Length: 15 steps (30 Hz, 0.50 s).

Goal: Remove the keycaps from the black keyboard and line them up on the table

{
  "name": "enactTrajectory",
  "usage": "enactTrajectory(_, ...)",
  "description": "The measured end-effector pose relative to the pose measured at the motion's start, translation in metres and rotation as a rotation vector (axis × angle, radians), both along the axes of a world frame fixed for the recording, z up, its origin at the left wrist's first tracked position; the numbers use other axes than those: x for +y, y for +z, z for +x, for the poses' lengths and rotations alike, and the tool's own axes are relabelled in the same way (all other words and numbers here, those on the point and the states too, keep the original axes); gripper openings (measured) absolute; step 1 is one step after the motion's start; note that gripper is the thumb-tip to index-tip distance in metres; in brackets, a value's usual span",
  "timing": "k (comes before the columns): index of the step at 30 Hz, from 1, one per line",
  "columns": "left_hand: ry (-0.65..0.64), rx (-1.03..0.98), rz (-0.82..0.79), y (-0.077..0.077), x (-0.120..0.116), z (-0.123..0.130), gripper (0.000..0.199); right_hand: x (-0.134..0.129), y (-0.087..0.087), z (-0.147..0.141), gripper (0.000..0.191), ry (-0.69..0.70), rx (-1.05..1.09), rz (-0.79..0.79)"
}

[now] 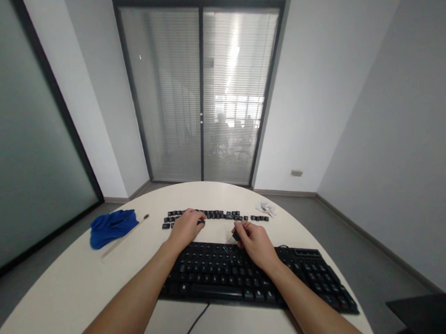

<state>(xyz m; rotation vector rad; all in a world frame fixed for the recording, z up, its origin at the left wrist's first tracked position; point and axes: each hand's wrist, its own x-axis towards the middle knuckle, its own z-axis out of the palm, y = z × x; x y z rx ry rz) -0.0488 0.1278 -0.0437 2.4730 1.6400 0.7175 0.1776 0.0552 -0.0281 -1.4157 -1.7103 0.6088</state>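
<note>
My left hand (187, 224) is beyond the keyboard's far edge, at the rows of loose black keycaps (214, 215). Its fingers curl down around a small black keycap (201, 221). Above the upper part of the black keyboard (214, 278), my right hand (254, 239) is closed on a small tool that looks like a keycap puller (235, 236), with a dark handle and thin wires pointing down and left. Many keys are still seated on the keyboard; its upper rows near the tool show bare spots. My right hand and forearm hide part of the keys.
A blue cloth (113, 228) and a thin wooden-handled brush (125, 237) lie at the table's left. Crumpled white tissue (266, 208) sits at the back right. A black cable (193, 326) runs toward the near edge of the rounded table (65, 297). A dark chair-like object (432, 310) stands at right.
</note>
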Motion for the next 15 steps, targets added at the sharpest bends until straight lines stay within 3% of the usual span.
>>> enactTrajectory(8,-0.061,-0.019,0.032,0.008,-0.002,0.0,0.019,-0.002,0.009,0.004,0.052,-0.005,-0.055,0.082)
enactTrajectory(11,-0.146,-0.043,0.037,0.018,-0.009,0.005,0.02,-0.005,0.018,0.008,0.051,0.042,-0.096,0.133)
enactTrajectory(15,-0.312,-0.077,-0.078,0.033,-0.028,0.015,0.024,-0.011,0.026,0.009,0.047,0.185,-0.228,0.147)
